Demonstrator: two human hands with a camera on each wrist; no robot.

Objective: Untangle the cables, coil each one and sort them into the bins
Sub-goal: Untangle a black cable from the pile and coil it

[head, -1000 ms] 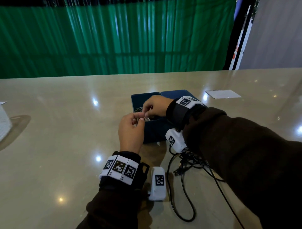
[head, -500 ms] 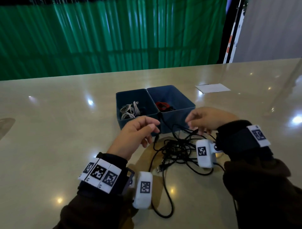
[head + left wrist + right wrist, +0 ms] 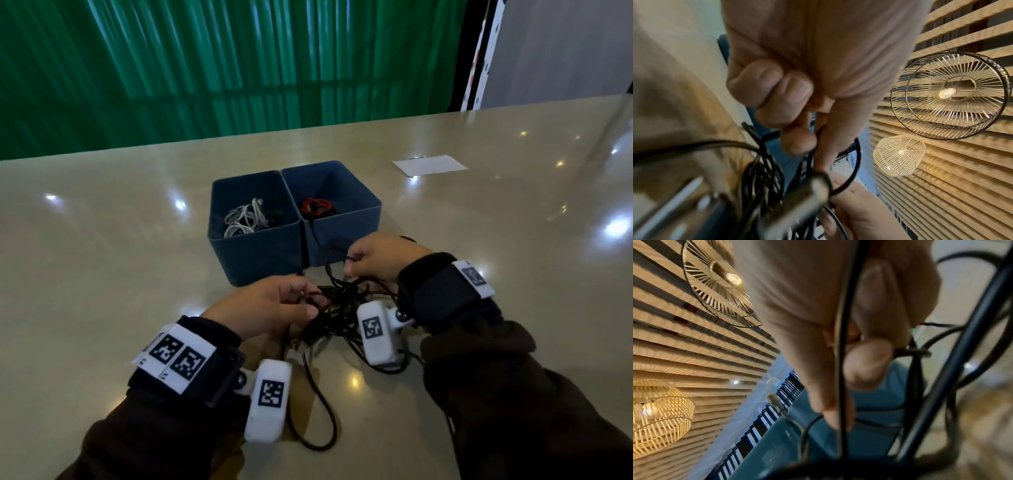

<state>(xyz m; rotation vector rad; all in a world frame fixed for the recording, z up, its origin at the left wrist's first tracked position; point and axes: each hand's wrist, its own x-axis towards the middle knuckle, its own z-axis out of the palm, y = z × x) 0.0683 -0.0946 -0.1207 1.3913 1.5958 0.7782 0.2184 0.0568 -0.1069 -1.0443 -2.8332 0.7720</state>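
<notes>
Your left hand (image 3: 270,308) and right hand (image 3: 376,260) both pinch black tangle (image 3: 339,315), sprawled on worktop (image 3: 102,260) just before bins (image 3: 260,219); one strand trails toward you; open worktop either side.

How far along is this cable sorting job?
Partly done. White cables already lie in the left bin, and a red coil sits in the right bin. In hand: the left hand and right hand both pinch strands of the black tangle on the table. Left: untangling, coiling and binning it.
</notes>
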